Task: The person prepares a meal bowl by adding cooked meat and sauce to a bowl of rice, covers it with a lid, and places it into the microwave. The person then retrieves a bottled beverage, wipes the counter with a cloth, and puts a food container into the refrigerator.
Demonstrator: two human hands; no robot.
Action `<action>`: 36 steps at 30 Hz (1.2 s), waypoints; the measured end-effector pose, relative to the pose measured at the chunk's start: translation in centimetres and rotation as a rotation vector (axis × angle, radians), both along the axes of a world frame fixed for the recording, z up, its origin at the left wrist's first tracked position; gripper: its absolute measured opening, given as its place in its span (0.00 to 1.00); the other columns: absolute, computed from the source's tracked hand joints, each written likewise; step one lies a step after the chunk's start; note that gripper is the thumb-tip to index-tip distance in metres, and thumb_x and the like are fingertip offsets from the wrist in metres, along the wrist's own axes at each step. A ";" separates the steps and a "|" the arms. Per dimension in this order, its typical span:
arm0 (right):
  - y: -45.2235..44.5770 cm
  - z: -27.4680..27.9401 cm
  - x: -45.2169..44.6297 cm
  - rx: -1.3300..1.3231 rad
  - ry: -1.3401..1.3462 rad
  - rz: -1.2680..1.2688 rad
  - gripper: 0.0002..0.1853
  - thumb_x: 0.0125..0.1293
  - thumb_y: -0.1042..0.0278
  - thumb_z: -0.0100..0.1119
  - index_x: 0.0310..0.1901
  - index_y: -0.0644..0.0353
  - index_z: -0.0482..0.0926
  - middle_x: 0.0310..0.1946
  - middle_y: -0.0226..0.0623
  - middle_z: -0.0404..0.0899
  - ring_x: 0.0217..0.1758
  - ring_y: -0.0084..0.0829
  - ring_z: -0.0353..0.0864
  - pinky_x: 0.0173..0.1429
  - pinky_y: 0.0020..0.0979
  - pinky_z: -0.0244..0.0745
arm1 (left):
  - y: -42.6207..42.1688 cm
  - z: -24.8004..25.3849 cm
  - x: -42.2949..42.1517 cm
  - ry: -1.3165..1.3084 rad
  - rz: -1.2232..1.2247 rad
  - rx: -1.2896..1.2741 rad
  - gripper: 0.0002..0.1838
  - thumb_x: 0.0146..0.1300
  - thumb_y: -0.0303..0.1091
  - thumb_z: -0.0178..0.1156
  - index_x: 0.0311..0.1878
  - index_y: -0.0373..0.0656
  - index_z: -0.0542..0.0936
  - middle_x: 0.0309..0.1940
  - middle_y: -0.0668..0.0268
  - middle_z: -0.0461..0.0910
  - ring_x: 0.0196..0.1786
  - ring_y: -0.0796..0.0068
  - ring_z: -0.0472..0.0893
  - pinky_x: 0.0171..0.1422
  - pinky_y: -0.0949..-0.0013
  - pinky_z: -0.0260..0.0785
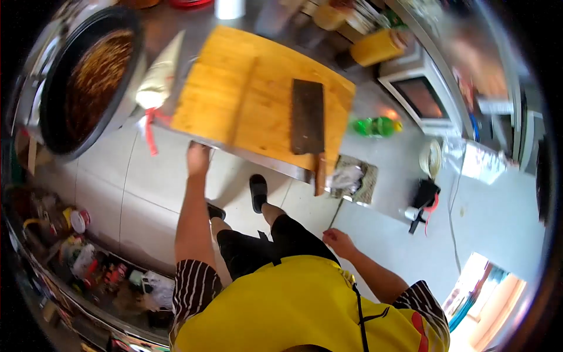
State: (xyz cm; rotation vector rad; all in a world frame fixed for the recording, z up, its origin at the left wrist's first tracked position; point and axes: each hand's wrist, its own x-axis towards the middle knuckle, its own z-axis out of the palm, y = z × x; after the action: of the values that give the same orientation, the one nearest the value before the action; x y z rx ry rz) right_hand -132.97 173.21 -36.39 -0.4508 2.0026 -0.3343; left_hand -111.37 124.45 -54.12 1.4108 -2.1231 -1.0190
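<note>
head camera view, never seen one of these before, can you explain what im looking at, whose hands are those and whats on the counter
There is no machine here, just a person with bare hands. The camera is worn on their head and looks forward and down, so their own yellow front fills the bottom.

On the counter lies a wooden board, with a cleaver on it, handle toward the person. A green bottle is to the right; a white cone-shaped bag and a large dark-walled pot are to the left.

The left hand is at the edge near the board, fingers partly hidden. The right hand is off to the side, with nothing visible in it.
</note>
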 end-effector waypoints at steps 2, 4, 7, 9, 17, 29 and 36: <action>-2.2 3.5 -1.5 0.020 0.177 0.035 0.14 0.65 0.62 0.61 0.47 0.61 0.78 0.32 0.36 0.82 0.33 0.29 0.80 0.40 0.30 0.76 | 0.7 2.4 -0.6 -0.003 0.035 0.038 0.12 0.59 0.28 0.63 0.45 0.33 0.77 0.43 0.45 0.79 0.47 0.45 0.79 0.52 0.54 0.73; -2.5 5.0 -3.6 -0.062 0.288 0.023 0.13 0.64 0.65 0.63 0.47 0.60 0.78 0.33 0.38 0.81 0.32 0.30 0.81 0.38 0.29 0.76 | 1.3 2.2 -0.5 -0.016 0.058 0.089 0.14 0.59 0.27 0.63 0.47 0.33 0.76 0.46 0.44 0.78 0.48 0.45 0.79 0.51 0.55 0.73; -2.8 5.8 -7.9 -0.273 0.443 -0.091 0.13 0.63 0.67 0.63 0.48 0.58 0.78 0.40 0.41 0.77 0.33 0.36 0.80 0.40 0.36 0.76 | 5.4 4.1 -2.4 0.027 0.276 -0.020 0.14 0.60 0.28 0.62 0.47 0.34 0.75 0.42 0.47 0.80 0.45 0.46 0.80 0.49 0.56 0.73; -3.0 6.1 -10.0 -0.316 0.561 -0.098 0.12 0.63 0.68 0.62 0.48 0.56 0.79 0.44 0.39 0.76 0.35 0.37 0.81 0.41 0.37 0.77 | 9.3 3.6 -1.0 -0.103 0.139 0.032 0.11 0.61 0.30 0.57 0.46 0.36 0.76 0.39 0.50 0.81 0.44 0.49 0.80 0.47 0.56 0.73; -1.7 2.2 -13.0 -0.359 0.875 0.118 0.14 0.58 0.72 0.63 0.48 0.55 0.82 0.45 0.36 0.75 0.44 0.41 0.79 0.46 0.40 0.76 | 29.1 21.3 -13.2 0.111 -0.822 0.147 0.12 0.58 0.30 0.57 0.46 0.43 0.81 0.42 0.57 0.81 0.46 0.54 0.79 0.51 0.56 0.72; 0.1 1.4 -14.0 -0.388 0.779 0.089 0.17 0.59 0.72 0.60 0.51 0.47 0.82 0.44 0.35 0.75 0.42 0.40 0.81 0.41 0.39 0.79 | 34.9 17.1 -26.6 -0.312 -1.208 -0.924 0.23 0.60 0.31 0.52 0.56 0.27 0.76 0.59 0.47 0.75 0.61 0.52 0.75 0.68 0.51 0.62; 0.3 -0.1 -14.5 -0.428 0.852 0.105 0.14 0.57 0.74 0.58 0.45 0.51 0.83 0.36 0.35 0.74 0.36 0.42 0.79 0.35 0.39 0.76 | 37.5 14.6 -29.7 -0.277 -1.288 -0.810 0.07 0.49 0.31 0.57 0.24 0.44 0.84 0.27 0.62 0.83 0.39 0.61 0.81 0.58 0.52 0.65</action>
State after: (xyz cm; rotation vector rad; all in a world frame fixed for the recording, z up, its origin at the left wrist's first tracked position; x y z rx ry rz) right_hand -147.46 173.51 -36.51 -1.1047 2.7151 -0.5743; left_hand -141.04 161.95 -39.50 -0.3316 -3.0844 -0.1079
